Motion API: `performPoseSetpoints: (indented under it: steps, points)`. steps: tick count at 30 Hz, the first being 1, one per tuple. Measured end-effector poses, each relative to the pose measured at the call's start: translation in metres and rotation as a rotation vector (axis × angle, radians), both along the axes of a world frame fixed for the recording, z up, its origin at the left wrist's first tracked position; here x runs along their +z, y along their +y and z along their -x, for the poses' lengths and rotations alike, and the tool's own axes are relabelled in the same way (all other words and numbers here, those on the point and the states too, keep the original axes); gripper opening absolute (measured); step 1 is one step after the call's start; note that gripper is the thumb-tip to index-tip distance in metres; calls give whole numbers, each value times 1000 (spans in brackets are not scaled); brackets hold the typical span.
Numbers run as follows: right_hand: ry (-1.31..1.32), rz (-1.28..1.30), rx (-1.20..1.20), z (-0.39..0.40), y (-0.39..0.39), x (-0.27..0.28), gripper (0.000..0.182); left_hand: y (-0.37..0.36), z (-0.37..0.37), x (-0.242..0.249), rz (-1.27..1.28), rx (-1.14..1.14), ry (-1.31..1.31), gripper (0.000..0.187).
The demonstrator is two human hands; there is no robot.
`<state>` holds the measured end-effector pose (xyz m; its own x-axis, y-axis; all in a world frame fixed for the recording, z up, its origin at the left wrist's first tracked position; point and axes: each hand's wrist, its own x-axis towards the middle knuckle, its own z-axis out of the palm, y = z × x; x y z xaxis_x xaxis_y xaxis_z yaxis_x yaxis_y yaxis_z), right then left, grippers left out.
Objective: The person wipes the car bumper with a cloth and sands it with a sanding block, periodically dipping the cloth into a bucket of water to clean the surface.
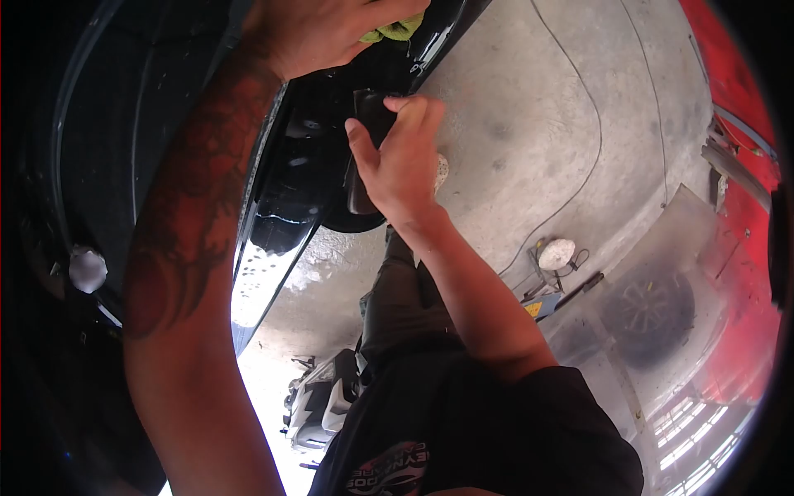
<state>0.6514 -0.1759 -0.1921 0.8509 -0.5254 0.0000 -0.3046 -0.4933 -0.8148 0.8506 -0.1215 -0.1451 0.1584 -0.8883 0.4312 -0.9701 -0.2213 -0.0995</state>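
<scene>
My left hand, at the top of the view on the tattooed arm, is closed around a green cloth over the glossy black car body. Part of that hand is cut off by the frame's edge. Lower and to the right, my right hand grips a black panel that looks like the car's side mirror. Its thumb lies across the near face, and the other fingers curl at the right edge, partly hidden.
Behind my right hand a pale speckled object partly shows. On the concrete floor run thin cables, near a tool with a round white pad. A red vehicle under clear sheeting stands at right. A motorcycle is at lower left.
</scene>
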Motion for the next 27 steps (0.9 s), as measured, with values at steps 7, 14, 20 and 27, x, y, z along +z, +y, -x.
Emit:
performPoseSetpoints:
  steps: [7,14,20,27]
  points:
    - [-31,29,-37,-7,-21,-2,46,1,-1,-1,-8,6,-18,40]
    - [16,11,-20,-9,-25,3,45,1,0,-4,27,-5,-41,40]
    - [22,71,102,10,-17,6,41,0,0,0,4,4,-9,39]
    - [-1,154,114,-23,-49,8,40,1,-1,-2,34,-12,-24,40]
